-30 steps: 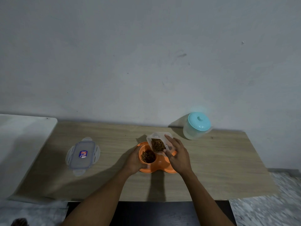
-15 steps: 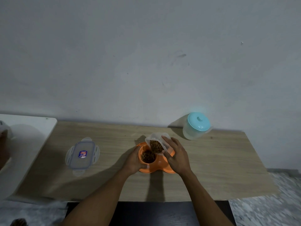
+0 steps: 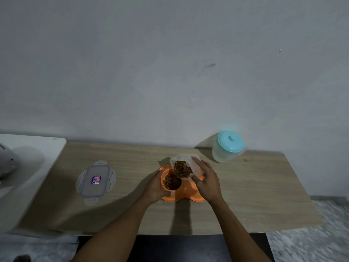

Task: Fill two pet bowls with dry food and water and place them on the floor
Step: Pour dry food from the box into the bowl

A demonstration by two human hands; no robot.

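An orange double pet bowl [image 3: 186,194] sits near the middle of the wooden table [image 3: 255,186]. Its left cup holds brown dry food [image 3: 171,182]. My left hand [image 3: 154,187] grips the bowl's left rim. My right hand [image 3: 204,180] holds a clear plastic container [image 3: 186,163] tilted steeply over the left cup, with kibble piled at its lower lip. The bowl's right cup is mostly hidden behind my right hand. A clear water jug with a turquoise lid [image 3: 228,146] stands at the back right.
The container's clear lid with a blue seal [image 3: 95,181] lies flat on the table's left. A white surface [image 3: 28,154] adjoins the table on the left, with a grey object [image 3: 6,163] at its edge. Speckled floor [image 3: 311,242] shows to the right.
The container has tipped further and dropped closer to the left cup, and the kibble has slid toward its lower lip. My left hand has stayed on the bowl.
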